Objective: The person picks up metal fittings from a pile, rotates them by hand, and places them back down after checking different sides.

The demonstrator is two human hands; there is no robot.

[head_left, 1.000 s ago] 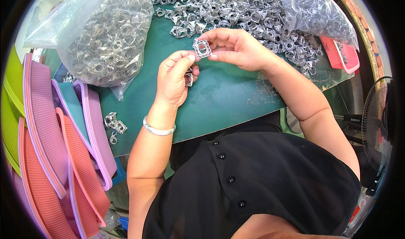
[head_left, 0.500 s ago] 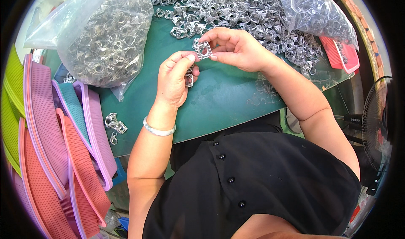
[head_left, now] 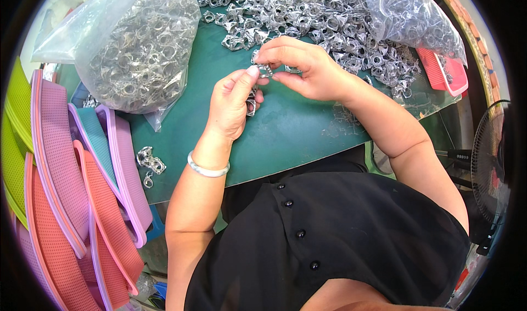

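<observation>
Between my two hands, above the green tabletop (head_left: 285, 124), is a small silvery metal casting (head_left: 265, 70) with a round hole. My left hand (head_left: 230, 99) pinches its near side with thumb and fingers. A second metal casting (head_left: 252, 103) is tucked under the curled fingers of that same hand. From the right, my right hand (head_left: 307, 66) grips the upper casting, its fingers over the top and its thumb below. The fingers partly cover this piece. A large heap of similar castings (head_left: 307, 9) lies just beyond my hands.
At the far left stands a clear plastic bag (head_left: 137, 53) full of castings; another filled bag (head_left: 411, 23) lies far right, beside a pink basket (head_left: 442, 72). Stacked purple and coral baskets (head_left: 60, 157) crowd the left edge. A few loose castings (head_left: 150, 161) lie near them. A black fan (head_left: 488, 163) is at right.
The casting between my hands has been tipped from facing upward to nearly edge-on. My right fingers have shifted over it, and my left hand has moved slightly right.
</observation>
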